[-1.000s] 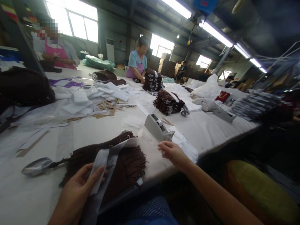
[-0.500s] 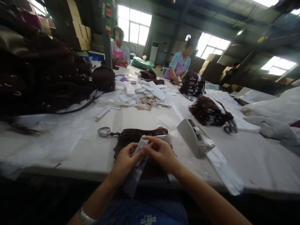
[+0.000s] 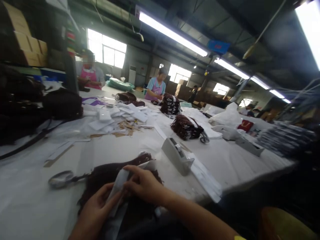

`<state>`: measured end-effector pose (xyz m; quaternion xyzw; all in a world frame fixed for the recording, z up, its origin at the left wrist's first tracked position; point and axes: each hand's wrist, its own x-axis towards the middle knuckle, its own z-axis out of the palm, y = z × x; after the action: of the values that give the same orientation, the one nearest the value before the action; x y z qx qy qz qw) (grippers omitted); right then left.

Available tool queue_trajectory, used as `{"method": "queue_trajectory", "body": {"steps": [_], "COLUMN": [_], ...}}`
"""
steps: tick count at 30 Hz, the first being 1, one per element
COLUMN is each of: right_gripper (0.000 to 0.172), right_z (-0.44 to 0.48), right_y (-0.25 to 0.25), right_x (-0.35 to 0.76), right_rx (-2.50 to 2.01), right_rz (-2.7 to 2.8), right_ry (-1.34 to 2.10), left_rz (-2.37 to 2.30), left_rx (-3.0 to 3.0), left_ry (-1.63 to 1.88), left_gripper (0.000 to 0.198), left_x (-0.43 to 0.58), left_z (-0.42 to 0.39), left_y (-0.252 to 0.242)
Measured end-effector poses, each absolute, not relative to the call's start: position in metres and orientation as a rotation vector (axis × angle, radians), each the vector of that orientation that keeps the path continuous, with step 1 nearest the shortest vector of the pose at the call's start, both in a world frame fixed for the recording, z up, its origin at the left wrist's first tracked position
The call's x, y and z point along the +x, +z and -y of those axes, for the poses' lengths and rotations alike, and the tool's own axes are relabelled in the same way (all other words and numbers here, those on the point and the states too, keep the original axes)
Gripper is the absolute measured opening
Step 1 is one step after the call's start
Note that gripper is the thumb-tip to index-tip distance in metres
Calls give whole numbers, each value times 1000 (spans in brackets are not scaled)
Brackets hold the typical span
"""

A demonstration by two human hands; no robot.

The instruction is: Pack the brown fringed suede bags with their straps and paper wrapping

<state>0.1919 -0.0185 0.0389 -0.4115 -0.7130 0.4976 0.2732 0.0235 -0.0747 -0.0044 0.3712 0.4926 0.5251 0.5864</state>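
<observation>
A dark brown fringed bag (image 3: 105,173) lies at the table's near edge, with a clear-wrapped ring (image 3: 60,179) sticking out at its left. Over the bag, a whitish strip (image 3: 117,190), thin like paper or plastic, is pinched between my two hands. My left hand (image 3: 100,203) grips the strip's left side with thumb and fingers. On the other side, my right hand (image 3: 142,183) holds its upper part, index finger stretched over the top end. The grey tape dispenser (image 3: 176,156) stands to the right of the bag, apart from both hands.
White strips (image 3: 206,180) lie beside the dispenser. Wrapped brown fringed bags (image 3: 187,127) sit farther back. White packets (image 3: 120,113) and cardboard scraps (image 3: 127,128) cover the left middle. Dark bags (image 3: 22,103) are piled at left. Two co-workers in pink aprons (image 3: 157,87) stand across the table.
My view has swung right and up, so the table contents appear farther left. Both hands still hold the whitish strip over the brown bag.
</observation>
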Motion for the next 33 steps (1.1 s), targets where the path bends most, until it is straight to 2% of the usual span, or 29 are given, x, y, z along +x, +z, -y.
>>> {"method": "queue_trajectory", "body": {"steps": [4,10,13,22,28,33], "right_gripper": [55,57,58,69,84,76], "right_z": [21,26,28,21,13,19], "right_y": [40,46,44,32,20,29], "right_x": [197,197,192,179,172,184], "right_rx": [-974,-1067,-1106,-1053,-1115,-1079], "right_rz": [1977,2129,2135,2072,2010,1982], "right_ry": [1375,1050,994,1087,1064,1142], "left_rz": [-1116,-1056,-1051,-1070,-1048,-998], "left_rx": [882,877,877,864,883,843], "left_ry": [1199,1208,1196,1169,1149,1238], "left_gripper": [54,45,47,48,51,61], "left_x": [23,22,21,17,18,21], "left_z": [80,80,80,79,80,80], "left_y": [7,1,0,2,2,2]}}
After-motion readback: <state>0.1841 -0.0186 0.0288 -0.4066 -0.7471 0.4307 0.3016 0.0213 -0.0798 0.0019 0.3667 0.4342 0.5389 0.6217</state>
